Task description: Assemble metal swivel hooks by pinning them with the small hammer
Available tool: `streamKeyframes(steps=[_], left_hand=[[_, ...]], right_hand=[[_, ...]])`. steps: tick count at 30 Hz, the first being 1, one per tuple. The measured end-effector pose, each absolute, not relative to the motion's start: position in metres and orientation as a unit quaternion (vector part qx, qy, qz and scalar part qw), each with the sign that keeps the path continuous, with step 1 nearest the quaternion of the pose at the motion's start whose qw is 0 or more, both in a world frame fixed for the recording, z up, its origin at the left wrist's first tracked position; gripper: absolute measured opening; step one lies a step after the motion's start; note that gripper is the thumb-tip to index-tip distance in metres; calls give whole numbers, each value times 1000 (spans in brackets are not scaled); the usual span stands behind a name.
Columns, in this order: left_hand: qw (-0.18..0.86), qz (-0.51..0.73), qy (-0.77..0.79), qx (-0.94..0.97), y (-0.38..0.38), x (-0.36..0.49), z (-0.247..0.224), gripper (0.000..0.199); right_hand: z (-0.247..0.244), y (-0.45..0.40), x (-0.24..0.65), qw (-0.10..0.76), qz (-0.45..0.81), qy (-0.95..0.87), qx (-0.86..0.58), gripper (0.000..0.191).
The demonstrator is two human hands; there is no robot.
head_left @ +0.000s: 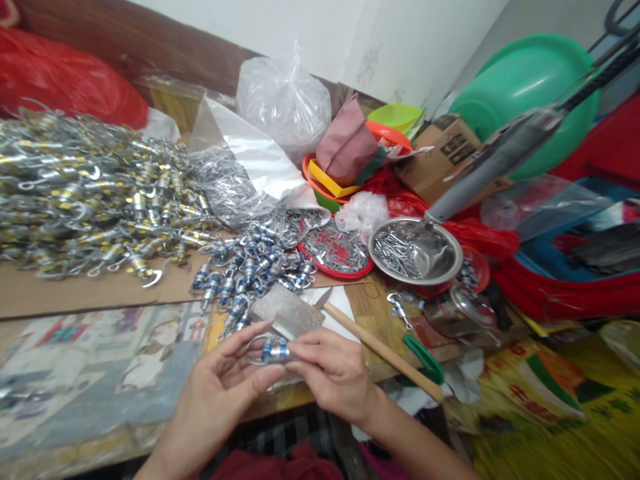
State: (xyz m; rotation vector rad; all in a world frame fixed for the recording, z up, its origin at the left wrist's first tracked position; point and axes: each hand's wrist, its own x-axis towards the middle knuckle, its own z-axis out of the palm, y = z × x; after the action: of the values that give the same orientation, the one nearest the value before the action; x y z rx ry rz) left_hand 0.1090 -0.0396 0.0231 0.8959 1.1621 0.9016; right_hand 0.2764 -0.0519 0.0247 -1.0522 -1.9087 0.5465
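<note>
A cluttered wooden workbench (295, 395) runs across the view, a pale wall (400, 47) behind it at twelve o'clock. At ten o'clock lies a broad heap of silver-and-yellow fittings (100, 193) on brown cardboard (45, 291); at eleven, a smaller blue-banded pile (245, 267). A steel bowl (435, 253) of metal pins sits at one o'clock, a large green basin (530, 107) beyond it.

The front edge passes under the hands — near the person's body. A metal block (285, 312) stands just beyond the fingers, and a wooden handle (383, 350) slants toward four o'clock, past the edge.

The right hand (337, 373) pinches one end of a blue-banded fitting (275, 349) between thumb and fingers; the left hand (217, 383) curves partly open around its wire loop — firmness of contact unclear.
</note>
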Motion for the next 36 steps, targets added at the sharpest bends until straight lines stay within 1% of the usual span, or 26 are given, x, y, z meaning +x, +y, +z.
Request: streamKeyframes(steps=[2, 3, 5, 6, 7, 10, 12, 15, 17, 19, 21, 24, 26, 27, 28, 29, 30, 32, 36], left_hand=[[670, 393, 501, 383, -39, 111, 20, 60], [671, 396, 500, 378, -38, 112, 18, 62], [669, 407, 500, 370, -36, 114, 17, 64], [669, 410, 500, 368, -34, 115, 17, 65], [670, 412, 498, 366, -32, 116, 17, 66], [681, 401, 488, 370, -27, 118, 19, 59], [692, 392, 479, 371, -24, 117, 19, 51], [711, 384, 464, 364, -22, 115, 17, 45], [711, 389, 465, 357, -20, 114, 15, 44], [703, 396, 475, 352, -19, 113, 13, 45], [698, 399, 480, 350, -19, 113, 12, 45], [702, 400, 474, 349, -19, 114, 11, 45], [703, 402, 471, 350, -19, 114, 10, 44], [703, 403, 468, 352, -19, 114, 10, 44], [705, 406, 462, 353, -19, 114, 9, 44], [708, 409, 454, 354, -19, 114, 9, 43], [711, 411, 446, 355, -19, 114, 8, 43], [718, 410, 433, 358, -20, 113, 8, 42], [722, 413, 420, 362, -21, 113, 7, 41]], right_hand=[[31, -41, 286, 393, 271, -766, -431, 14], [33, -31, 293, 376, 269, -765, -448, 13], [37, -1, 312, 331, 181, -754, -537, 17], [37, 17, 323, 296, 98, -724, -615, 21], [36, 36, 333, 211, 34, -703, -678, 27], [29, 86, 354, 130, 6, -681, -721, 37], [21, 107, 358, 100, 12, -682, -725, 41], [14, 122, 356, 77, 18, -683, -726, 40], [14, 125, 356, 81, 28, -685, -723, 37], [18, 122, 357, 98, 45, -691, -714, 28], [24, 111, 354, 129, 70, -705, -694, 22], [33, 74, 335, 180, 108, -736, -644, 20], [34, 43, 317, 236, 126, -772, -577, 17], [33, 28, 308, 297, 128, -800, -505, 17], [31, 15, 300, 340, 121, -821, -441, 19], [28, 5, 294, 372, 109, -838, -383, 20], [25, -2, 288, 387, 96, -852, -340, 21], [21, -9, 282, 373, 78, -869, -315, 23], [22, -15, 280, 325, 77, -871, -360, 25]])
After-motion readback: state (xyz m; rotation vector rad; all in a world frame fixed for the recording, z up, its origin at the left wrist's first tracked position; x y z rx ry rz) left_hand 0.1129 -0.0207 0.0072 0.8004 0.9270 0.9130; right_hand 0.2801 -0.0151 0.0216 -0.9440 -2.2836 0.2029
